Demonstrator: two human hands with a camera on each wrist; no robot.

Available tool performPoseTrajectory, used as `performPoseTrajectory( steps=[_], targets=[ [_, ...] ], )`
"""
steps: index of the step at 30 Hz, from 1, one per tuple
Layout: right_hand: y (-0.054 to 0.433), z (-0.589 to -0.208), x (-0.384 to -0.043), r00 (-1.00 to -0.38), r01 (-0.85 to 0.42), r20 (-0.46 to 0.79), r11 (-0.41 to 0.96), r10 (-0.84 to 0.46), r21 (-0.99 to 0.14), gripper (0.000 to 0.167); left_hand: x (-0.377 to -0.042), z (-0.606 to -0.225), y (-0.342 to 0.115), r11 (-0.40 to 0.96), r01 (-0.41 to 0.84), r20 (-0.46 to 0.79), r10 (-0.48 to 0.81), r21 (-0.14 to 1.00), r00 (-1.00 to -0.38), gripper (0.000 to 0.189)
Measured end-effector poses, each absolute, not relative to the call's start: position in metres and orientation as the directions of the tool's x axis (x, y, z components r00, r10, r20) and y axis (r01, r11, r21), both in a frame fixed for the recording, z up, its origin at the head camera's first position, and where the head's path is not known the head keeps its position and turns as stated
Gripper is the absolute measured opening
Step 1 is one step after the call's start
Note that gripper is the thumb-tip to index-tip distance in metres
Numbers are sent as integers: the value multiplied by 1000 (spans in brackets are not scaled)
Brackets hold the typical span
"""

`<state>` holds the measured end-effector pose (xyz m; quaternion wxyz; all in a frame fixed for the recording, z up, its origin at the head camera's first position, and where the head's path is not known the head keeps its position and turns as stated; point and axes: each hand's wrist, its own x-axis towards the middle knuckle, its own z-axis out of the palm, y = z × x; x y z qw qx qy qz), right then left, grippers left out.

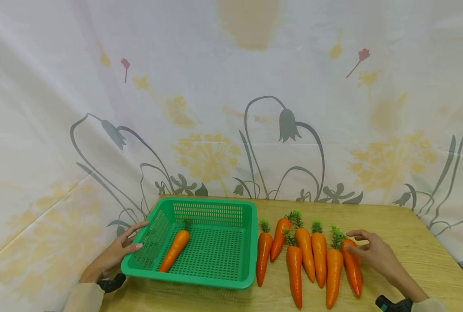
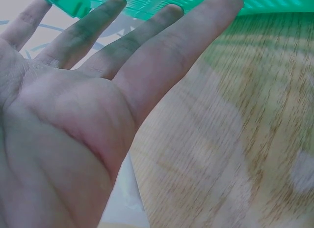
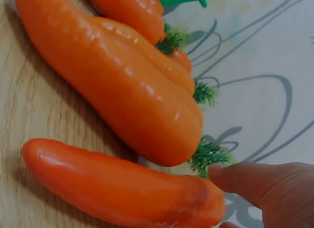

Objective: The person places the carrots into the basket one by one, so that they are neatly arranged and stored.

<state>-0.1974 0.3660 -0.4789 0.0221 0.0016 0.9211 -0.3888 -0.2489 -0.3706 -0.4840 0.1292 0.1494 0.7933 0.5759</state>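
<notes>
My left hand is at the left side of a green plastic basket, fingers extended. In the left wrist view its straight fingertips meet the basket's wall. Inside the basket lies one orange carrot with a green tuft. Over at the right, my right hand reaches to the top end of the rightmost carrot, thumb and fingers spread apart. The right wrist view has the thumb right at that carrot's wide end; the other fingers are mostly out of frame.
Several more carrots lie side by side between basket and right hand, tufts toward the back. Everything stands on a wood-grain table. A white curtain with flower prints hangs behind the table's back edge.
</notes>
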Motion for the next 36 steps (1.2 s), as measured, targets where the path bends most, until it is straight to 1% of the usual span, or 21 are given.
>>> performPoseTrajectory(
  steps=[5,8,17,22,28,32,36],
  targets=[
    [368,-486,-203,-996,41,-86,739,-24,-673,64,-249,-484,-370,301,106,-20,387,948,-922,64],
    [367,-488,-204,-994,59,-108,744,-18,-665,67,-250,-485,-369,297,125,-3,395,947,-919,64],
    [371,-484,-205,-987,93,-158,719,-24,-688,71,-250,-483,-368,255,87,-25,404,963,-915,64],
    [376,-481,-201,-993,82,-119,726,0,-683,71,-251,-483,-369,244,103,-11,426,964,-905,64],
    [381,-476,-196,-998,63,-52,715,38,-696,72,-251,-484,-370,252,95,-17,410,963,-912,64],
    [383,-470,-194,-998,66,-40,666,55,-743,75,-250,-485,-371,273,92,-26,399,957,-917,64],
    [381,-462,-192,-999,51,-29,624,45,-780,75,-248,-485,-371,283,98,-23,394,954,-919,64]
  ],
)
